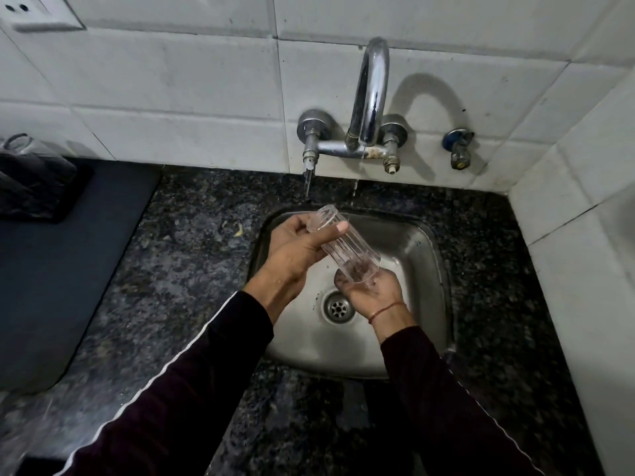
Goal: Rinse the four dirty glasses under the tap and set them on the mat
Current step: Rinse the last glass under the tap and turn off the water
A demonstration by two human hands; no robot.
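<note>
A clear ribbed glass (347,247) lies tilted over the steel sink (422,255), its base up-left and its mouth down-right. My left hand (295,247) grips its upper half, thumb across the side. My right hand (372,292) sits palm up under the mouth, fingers touching the rim, with dark specks on the palm. The chrome tap (371,94) stands on the wall behind, a thin stream of water falling from its spout toward the sink. A dark grey mat (58,269) covers the counter at left, with another glass (24,146) at its far end, partly hidden.
Speckled black granite counter (192,255) surrounds the sink. The drain (338,307) lies between my wrists. A small valve (458,149) sticks out of the tiled wall at right. A dark object (31,187) rests on the mat's far left. White tiled wall closes the right side.
</note>
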